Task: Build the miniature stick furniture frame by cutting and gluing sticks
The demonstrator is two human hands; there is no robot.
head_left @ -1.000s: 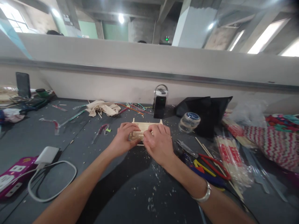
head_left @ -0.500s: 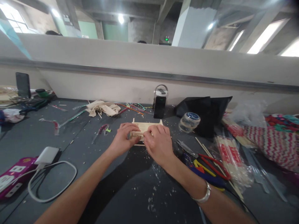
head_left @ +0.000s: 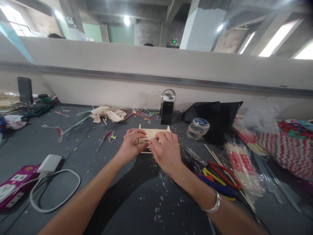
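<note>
A small pale wooden stick model (head_left: pixel 154 132), with short posts at its far corners, lies on the dark table in front of me. My left hand (head_left: pixel 130 143) closes on its left side, thumb and fingers around a crosswise wooden piece. From the right, my right hand (head_left: pixel 166 148) bends over the same model, fingertips pressed to its near part close to my left thumb. Both hands cover much of the model, so the exact contact is hidden.
Pliers with red handles (head_left: pixel 225 173) and a bag of wooden sticks (head_left: pixel 241 166) lie right. A clear jar (head_left: pixel 198 128) and an upright phone (head_left: pixel 167 112) stand behind. At left are a purple power strip (head_left: pixel 18 184), a white cable (head_left: pixel 79 182) and a crumpled cloth (head_left: pixel 107 114).
The crosswise wooden piece between my hands looks slightly tilted compared with before, showing a thinner edge. Both hands stay in almost the same place.
</note>
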